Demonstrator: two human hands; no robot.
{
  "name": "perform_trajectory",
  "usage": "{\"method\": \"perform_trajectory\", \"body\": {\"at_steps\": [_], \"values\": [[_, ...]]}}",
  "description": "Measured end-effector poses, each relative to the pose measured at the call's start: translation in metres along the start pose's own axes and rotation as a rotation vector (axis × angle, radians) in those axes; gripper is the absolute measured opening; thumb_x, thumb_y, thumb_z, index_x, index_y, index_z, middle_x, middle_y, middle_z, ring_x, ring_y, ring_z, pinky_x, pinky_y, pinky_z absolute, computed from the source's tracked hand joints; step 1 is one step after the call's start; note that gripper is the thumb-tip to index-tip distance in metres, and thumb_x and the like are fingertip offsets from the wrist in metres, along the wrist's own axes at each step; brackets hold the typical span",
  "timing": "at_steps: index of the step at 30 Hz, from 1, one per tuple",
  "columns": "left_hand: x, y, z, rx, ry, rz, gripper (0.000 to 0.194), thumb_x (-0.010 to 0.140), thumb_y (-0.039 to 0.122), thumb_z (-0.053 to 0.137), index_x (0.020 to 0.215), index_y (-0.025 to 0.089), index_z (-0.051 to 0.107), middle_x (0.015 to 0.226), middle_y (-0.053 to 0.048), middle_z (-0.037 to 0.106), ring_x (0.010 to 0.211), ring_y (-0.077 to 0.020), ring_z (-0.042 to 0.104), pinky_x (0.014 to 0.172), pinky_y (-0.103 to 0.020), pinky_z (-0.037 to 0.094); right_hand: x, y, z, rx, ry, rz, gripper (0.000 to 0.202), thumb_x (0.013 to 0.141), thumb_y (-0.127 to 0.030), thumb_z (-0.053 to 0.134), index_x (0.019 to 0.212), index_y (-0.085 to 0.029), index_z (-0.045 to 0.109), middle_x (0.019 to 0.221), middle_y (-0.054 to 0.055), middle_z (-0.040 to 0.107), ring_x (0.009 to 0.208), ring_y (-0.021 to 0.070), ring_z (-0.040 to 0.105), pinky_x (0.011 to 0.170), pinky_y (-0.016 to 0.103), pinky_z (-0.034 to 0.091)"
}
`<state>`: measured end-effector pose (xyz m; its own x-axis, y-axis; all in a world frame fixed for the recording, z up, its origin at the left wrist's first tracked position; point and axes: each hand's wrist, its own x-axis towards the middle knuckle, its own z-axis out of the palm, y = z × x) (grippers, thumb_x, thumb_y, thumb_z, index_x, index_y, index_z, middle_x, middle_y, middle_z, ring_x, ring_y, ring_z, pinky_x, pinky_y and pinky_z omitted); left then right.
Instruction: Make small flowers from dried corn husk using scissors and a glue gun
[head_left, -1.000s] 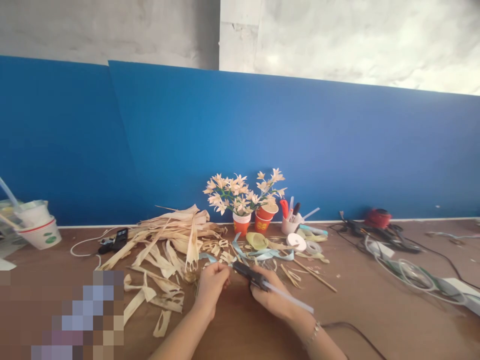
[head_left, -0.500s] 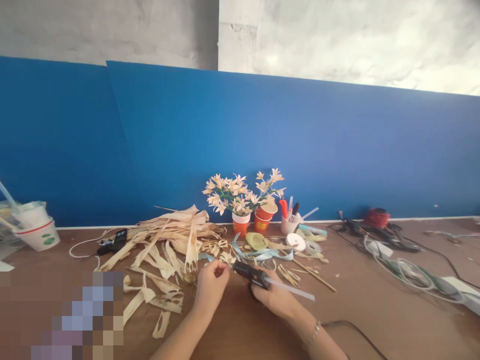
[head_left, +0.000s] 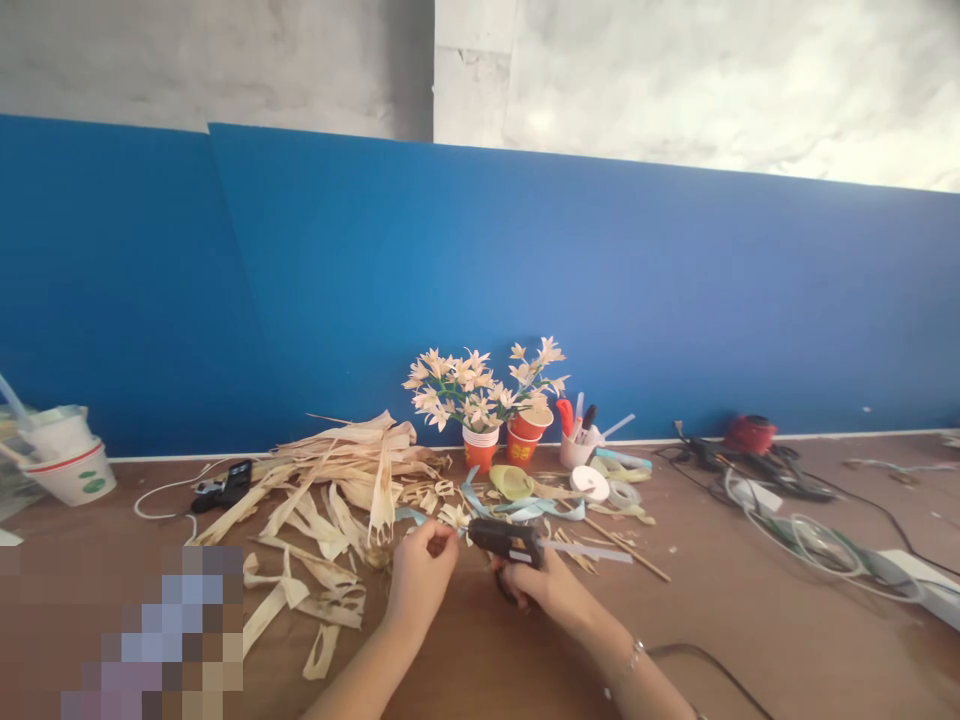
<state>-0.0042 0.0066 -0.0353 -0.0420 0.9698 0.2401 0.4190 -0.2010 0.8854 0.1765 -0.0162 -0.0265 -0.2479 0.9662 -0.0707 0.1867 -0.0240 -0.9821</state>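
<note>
My right hand [head_left: 538, 580] is wrapped round a black glue gun [head_left: 504, 540], with a clear glue stick [head_left: 596, 551] poking out of its back. The nozzle points left at the fingertips of my left hand [head_left: 426, 560]. Those fingers are pinched together, and a small pale flower [head_left: 454, 517] shows right beside them; whether they hold it is too small to tell. Behind the hands lie light blue ribbon [head_left: 525, 508] and dried husk pieces. Pale flowers [head_left: 465, 375] on green stems stand in an orange paper cup [head_left: 480, 450].
Dried husks [head_left: 337, 470] are heaped at the left. A white cup [head_left: 79, 474] stands at the far left. Near the blue partition [head_left: 600, 270] is a cup of tools [head_left: 575, 452]. Cables [head_left: 825, 545] and a red object [head_left: 751, 434] lie at the right.
The glue gun has turned more level, and its rear glue stick has swung upward. My right hand has shifted slightly with it. My left hand is nearly unmoved.
</note>
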Motion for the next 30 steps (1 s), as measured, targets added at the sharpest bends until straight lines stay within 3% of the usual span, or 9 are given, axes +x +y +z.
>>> {"method": "perform_trajectory", "body": {"at_steps": [9,14,16,19,21,23,26,27,30], "values": [[0.001,0.001,0.0,-0.033,-0.003,-0.053,0.02,0.07,0.033,0.054,0.058,0.019,0.062,0.055,0.0,0.063,0.057,-0.0175,0.058,0.057,-0.025,0.041,-0.009,-0.008,-0.006,0.574,-0.218,-0.107,0.027,0.064,-0.035,0.051,0.079,-0.014,0.058,0.046,-0.004,0.044,0.041,0.0102,0.041,0.044,0.024,0.037],[0.003,-0.004,0.002,-0.087,-0.004,-0.102,0.022,0.069,0.036,0.055,0.059,0.018,0.063,0.056,-0.001,0.064,0.058,-0.0179,0.058,0.055,-0.024,0.04,-0.013,-0.018,-0.021,0.709,-0.233,-0.135,0.02,0.059,-0.038,0.048,0.068,-0.02,0.049,0.035,-0.01,0.027,0.03,0.0082,0.025,0.036,0.023,0.03],[0.004,-0.008,0.002,-0.108,0.005,-0.11,0.024,0.068,0.039,0.056,0.06,0.017,0.064,0.057,-0.002,0.064,0.059,-0.0184,0.058,0.055,-0.025,0.041,-0.015,-0.027,-0.035,0.662,-0.055,-0.207,0.019,0.063,-0.039,0.046,0.069,-0.021,0.046,0.038,-0.011,0.023,0.032,0.0082,0.024,0.038,0.023,0.029],[0.006,-0.014,0.003,-0.137,0.007,-0.116,0.027,0.067,0.042,0.058,0.061,0.017,0.064,0.057,-0.002,0.064,0.058,-0.0184,0.058,0.054,-0.025,0.042,-0.018,-0.038,-0.067,0.349,0.458,-0.325,0.021,0.07,-0.036,0.044,0.084,-0.021,0.048,0.053,-0.006,0.037,0.049,0.0129,0.042,0.054,0.027,0.038],[0.007,-0.016,0.004,-0.164,-0.004,-0.133,0.028,0.066,0.044,0.059,0.062,0.016,0.064,0.055,-0.001,0.063,0.053,-0.0173,0.056,0.051,-0.025,0.041,-0.021,-0.04,-0.091,-0.142,0.734,-0.238,0.028,0.07,-0.031,0.048,0.095,-0.019,0.049,0.068,0.0,0.051,0.066,0.0183,0.051,0.064,0.03,0.04],[0.007,-0.017,0.003,-0.194,-0.008,-0.148,0.029,0.066,0.045,0.059,0.063,0.016,0.064,0.053,-0.001,0.062,0.05,-0.0162,0.055,0.048,-0.024,0.04,-0.029,-0.038,-0.11,-0.676,0.877,-0.013,0.03,0.066,-0.024,0.05,0.095,-0.018,0.051,0.082,0.007,0.058,0.082,0.0255,0.053,0.07,0.035,0.039],[0.006,-0.013,0.002,-0.228,0.001,-0.149,0.029,0.066,0.044,0.059,0.063,0.016,0.065,0.054,-0.001,0.061,0.052,-0.0161,0.054,0.047,-0.023,0.04,-0.048,-0.035,-0.121,-0.982,0.678,0.325,0.026,0.065,-0.019,0.052,0.09,-0.016,0.057,0.083,0.012,0.062,0.084,0.0302,0.055,0.072,0.04,0.038],[0.006,-0.012,0.001,-0.232,0.005,-0.148,0.028,0.066,0.043,0.059,0.063,0.015,0.065,0.054,-0.001,0.061,0.053,-0.0162,0.054,0.047,-0.023,0.041,-0.056,-0.037,-0.119,-0.909,0.523,0.333,0.025,0.065,-0.019,0.053,0.089,-0.017,0.058,0.082,0.011,0.063,0.082,0.029,0.056,0.072,0.039,0.039],[0.005,-0.009,0.0,-0.235,0.004,-0.152,0.029,0.066,0.044,0.06,0.062,0.016,0.065,0.053,-0.001,0.06,0.053,-0.0164,0.054,0.046,-0.023,0.041,-0.07,-0.045,-0.108,-0.451,0.125,0.052,0.033,0.064,-0.022,0.057,0.097,-0.019,0.06,0.088,0.007,0.064,0.083,0.0237,0.057,0.071,0.033,0.042]]}}
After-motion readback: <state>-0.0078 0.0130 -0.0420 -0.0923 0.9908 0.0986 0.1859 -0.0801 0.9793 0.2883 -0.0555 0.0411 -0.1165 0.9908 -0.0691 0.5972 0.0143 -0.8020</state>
